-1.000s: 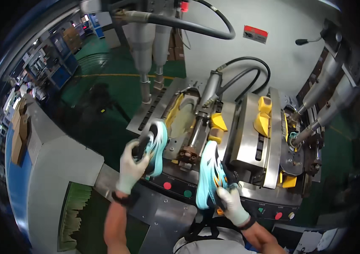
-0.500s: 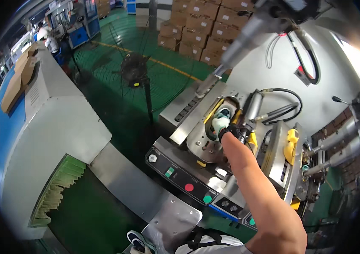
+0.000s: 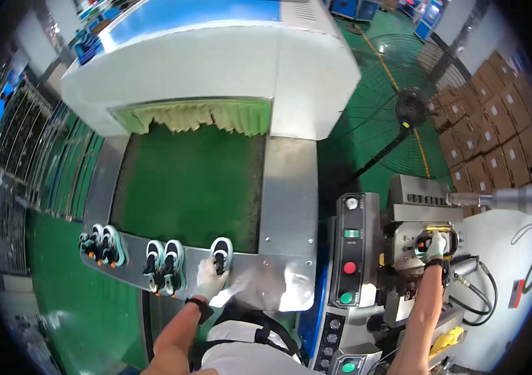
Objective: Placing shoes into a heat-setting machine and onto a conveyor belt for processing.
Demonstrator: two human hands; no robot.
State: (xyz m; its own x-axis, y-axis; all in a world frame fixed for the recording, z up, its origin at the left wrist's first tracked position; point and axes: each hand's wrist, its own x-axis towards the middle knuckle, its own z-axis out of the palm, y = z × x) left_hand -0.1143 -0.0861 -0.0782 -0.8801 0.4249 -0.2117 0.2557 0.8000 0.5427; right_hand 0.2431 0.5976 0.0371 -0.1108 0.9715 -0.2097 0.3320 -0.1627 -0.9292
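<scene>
My left hand (image 3: 210,279), in a white glove, is closed on the heel end of a dark-and-white sneaker (image 3: 221,249) at the front edge of the conveyor's metal ledge. To its left stand a pair of similar sneakers (image 3: 173,263) side by side. Further left is another small group, with a sneaker (image 3: 112,245) at its right. At the right, my gloved right hand (image 3: 436,244) reaches into the oval cavity of a metal shoe press (image 3: 407,244). Its fingers are closed on a dark sneaker (image 3: 424,242) there, partly covered by the hand.
A green conveyor belt (image 3: 191,187) runs out of a white tunnel housing (image 3: 216,69) with a frayed curtain (image 3: 197,116). Between conveyor and press stands a button panel (image 3: 354,250). Behind are a floor fan (image 3: 411,106) and stacked cartons (image 3: 494,125). Hoses (image 3: 475,299) loop beside the press.
The view has swung left, bringing the conveyor and its row of sneakers into sight. My left hand, low at the edge before, now shows with its sneaker at the ledge. My right hand stays in the press.
</scene>
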